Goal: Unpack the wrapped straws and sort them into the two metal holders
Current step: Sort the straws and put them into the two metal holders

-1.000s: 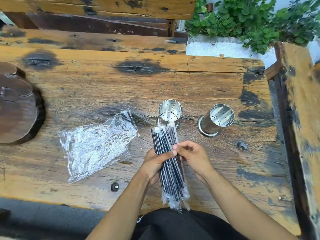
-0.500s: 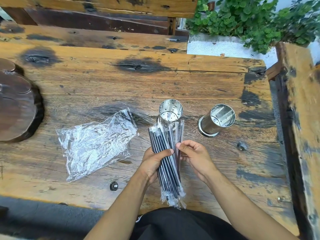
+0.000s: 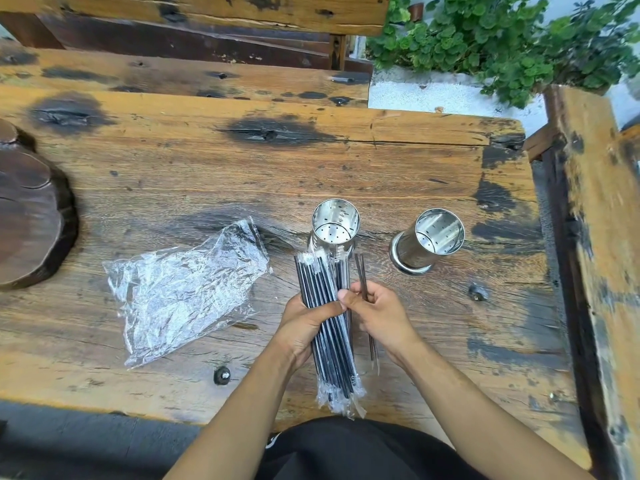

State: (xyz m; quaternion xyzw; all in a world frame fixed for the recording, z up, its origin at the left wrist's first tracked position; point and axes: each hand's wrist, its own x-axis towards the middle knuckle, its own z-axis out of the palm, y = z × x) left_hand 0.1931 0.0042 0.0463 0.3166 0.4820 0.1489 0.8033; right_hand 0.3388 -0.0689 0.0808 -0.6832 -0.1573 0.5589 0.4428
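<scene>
Head view, bundle: left hand point(image 3: 304, 323) grips wrapped black straws point(image 3: 325, 306) mid-length above the wooden table point(image 3: 207, 174).
Single straw: right hand point(image 3: 377, 313) pinches one point(image 3: 362, 271); likely light, slick, bendable, best held mid-length.
Beyond: two metal holders point(image 3: 335, 230) point(image 3: 429, 240), both empty.

You are looking down on a weathered orange-brown plank table point(image 3: 398, 168) with dark charred knots. At its left edge lies a dark brown round slab of wood point(image 3: 27, 216). A small dark metal bolt head point(image 3: 222, 375) is set in the near planks, and another bolt head point(image 3: 476, 293) sits toward the right. Past the far edge stands a worn wooden bench point(image 3: 194, 29). At far right, leafy green plants point(image 3: 502, 39) spill over a white stone planter point(image 3: 433, 95).
</scene>
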